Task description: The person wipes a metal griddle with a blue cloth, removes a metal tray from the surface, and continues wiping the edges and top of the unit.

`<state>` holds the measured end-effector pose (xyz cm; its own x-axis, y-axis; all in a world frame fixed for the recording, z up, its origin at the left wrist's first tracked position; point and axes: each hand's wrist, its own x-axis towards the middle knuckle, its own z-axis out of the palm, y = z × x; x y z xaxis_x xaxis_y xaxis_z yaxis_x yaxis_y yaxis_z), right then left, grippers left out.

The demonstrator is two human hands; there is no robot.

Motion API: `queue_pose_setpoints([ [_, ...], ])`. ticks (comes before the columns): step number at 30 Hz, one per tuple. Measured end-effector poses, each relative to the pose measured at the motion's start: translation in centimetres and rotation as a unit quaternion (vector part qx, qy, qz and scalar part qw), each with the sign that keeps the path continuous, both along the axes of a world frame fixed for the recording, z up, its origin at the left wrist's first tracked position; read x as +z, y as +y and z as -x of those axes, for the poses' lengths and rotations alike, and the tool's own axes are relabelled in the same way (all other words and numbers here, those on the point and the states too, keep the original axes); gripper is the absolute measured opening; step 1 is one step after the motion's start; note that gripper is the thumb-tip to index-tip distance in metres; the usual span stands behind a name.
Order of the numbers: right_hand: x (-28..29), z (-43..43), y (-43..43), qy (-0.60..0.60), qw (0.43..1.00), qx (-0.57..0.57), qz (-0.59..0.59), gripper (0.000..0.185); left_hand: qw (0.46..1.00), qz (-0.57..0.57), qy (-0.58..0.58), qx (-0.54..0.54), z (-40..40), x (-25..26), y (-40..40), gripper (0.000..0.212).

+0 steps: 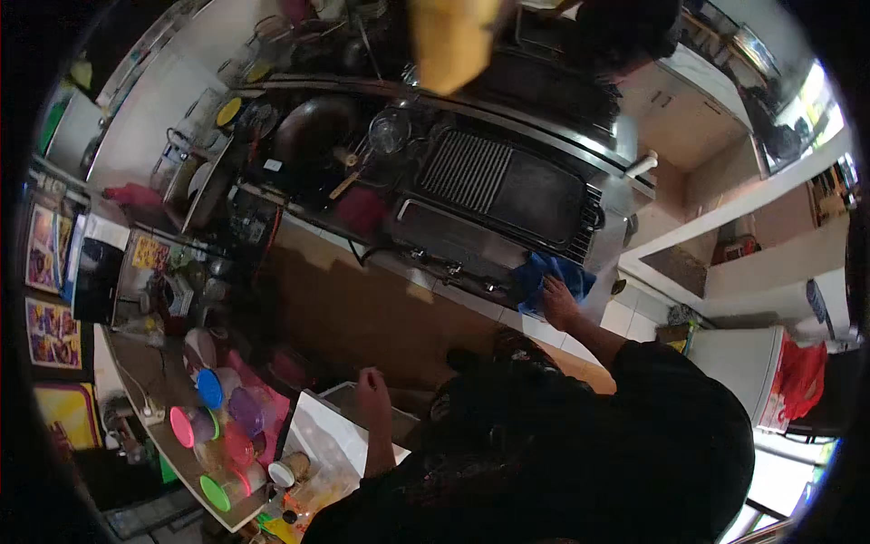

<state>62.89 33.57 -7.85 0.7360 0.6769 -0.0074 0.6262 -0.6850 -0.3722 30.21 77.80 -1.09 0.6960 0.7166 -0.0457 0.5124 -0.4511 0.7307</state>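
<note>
On the near right corner of the dark stove (pixel 462 251), my right hand (pixel 560 302) presses on a crumpled blue cloth (pixel 569 275). Just beyond the cloth lies a black grill pan (pixel 506 187), half ridged and half flat, over the burners. Control knobs (pixel 454 270) line the stove's front to the left of the cloth. My left hand (pixel 372 382) is raised at my left side, beside a white box or container (pixel 326 432); nothing is plainly seen in it, and its fingers are blurred.
A wok (pixel 316 129) and a glass lid (pixel 389 131) stand left of the grill pan. Plastic jars with coloured lids (pixel 210 388) crowd the counter (pixel 146 367) at lower left. A co-worker in dark clothing (pixel 629 34) is beyond the stove. A white refrigerator (pixel 734 367) stands at right.
</note>
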Motion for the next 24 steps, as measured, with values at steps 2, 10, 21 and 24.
queue_pose_setpoints([
  [2,-0.5,0.8,-2.9,0.007,0.999,-0.034,0.0,0.04,0.995,0.058,0.022,-0.072,-4.2,1.1,-3.2,0.03],
  [10,1.4,4.1,-9.3,0.094,0.932,-0.254,-0.239,0.028,0.931,0.123,0.051,-0.34,-18.6,-0.1,-15.1,0.032],
  [21,-5.6,2.4,-25.2,0.456,0.617,-0.451,-0.456,0.046,0.885,0.194,0.066,-0.418,-21.1,-5.1,-33.4,0.027],
  [24,-4.6,0.1,-26.9,0.418,0.69,-0.465,-0.365,0.052,0.881,0.202,0.06,-0.423,-21.4,-4.2,-39.2,0.031],
])
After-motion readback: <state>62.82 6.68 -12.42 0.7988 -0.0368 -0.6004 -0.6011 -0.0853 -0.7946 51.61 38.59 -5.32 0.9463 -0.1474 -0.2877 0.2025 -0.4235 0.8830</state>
